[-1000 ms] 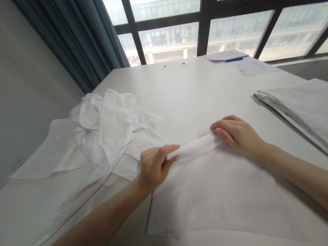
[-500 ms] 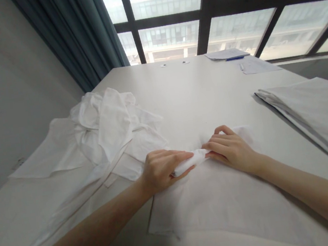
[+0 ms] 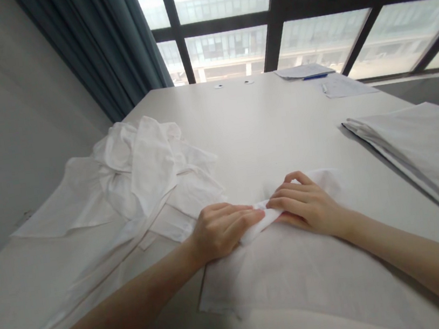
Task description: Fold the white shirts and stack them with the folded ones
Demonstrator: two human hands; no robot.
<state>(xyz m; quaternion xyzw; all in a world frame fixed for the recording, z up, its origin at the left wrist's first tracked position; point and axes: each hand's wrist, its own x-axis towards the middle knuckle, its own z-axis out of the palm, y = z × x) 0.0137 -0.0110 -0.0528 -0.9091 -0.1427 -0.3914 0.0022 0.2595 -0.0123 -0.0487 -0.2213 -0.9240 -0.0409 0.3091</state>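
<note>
A white cloth lies spread on the table in front of me, its far edge bunched into a narrow fold. My left hand is closed on that fold, thumb and fingers pressed along it. Close by on the right, my right hand grips the same fold between its fingertips and thumb. A loose end of the cloth shows beyond my right hand. Whether the cloth is a garment I cannot tell.
A crumpled heap of white fabric lies on the left of the white table. To the right is a stack of folded white cloth. Papers and a blue pen lie at the far edge, by the window.
My left thumb has come down over the fold, and my left hand has turned slightly more palm-down. The right hand has shifted a little left along the fold.
</note>
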